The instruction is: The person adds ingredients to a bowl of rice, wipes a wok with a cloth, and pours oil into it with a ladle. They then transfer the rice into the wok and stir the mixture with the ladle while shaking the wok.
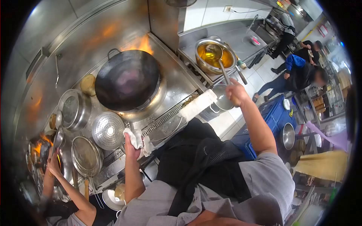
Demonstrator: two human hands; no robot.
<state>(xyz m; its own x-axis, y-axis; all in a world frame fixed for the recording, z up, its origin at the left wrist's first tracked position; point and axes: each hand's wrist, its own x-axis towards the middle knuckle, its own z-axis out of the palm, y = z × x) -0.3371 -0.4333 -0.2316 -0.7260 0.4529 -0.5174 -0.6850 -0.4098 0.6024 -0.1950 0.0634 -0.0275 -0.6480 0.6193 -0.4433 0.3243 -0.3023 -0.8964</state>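
My right hand (235, 92) grips the handle of a long ladle (223, 69). The ladle's bowl is in a metal pot (199, 64) of yellow oil (227, 58) on the steel counter. Closed around a folded white cloth (134, 138), my left hand (131, 150) is near the stove's front edge. A dark wok (126, 81) rests over a burner with flames (142, 44) rising behind it. A perforated skimmer (108, 130) lies between my left hand and the wok.
To the left are a mesh strainer (86, 152) and a metal pot (71, 109). A co-worker's hands (53, 165) work over another lit burner. A white towel (200, 105) hangs along the stove front. Other people (298, 71) stand at the right, past a blue bin (264, 124).
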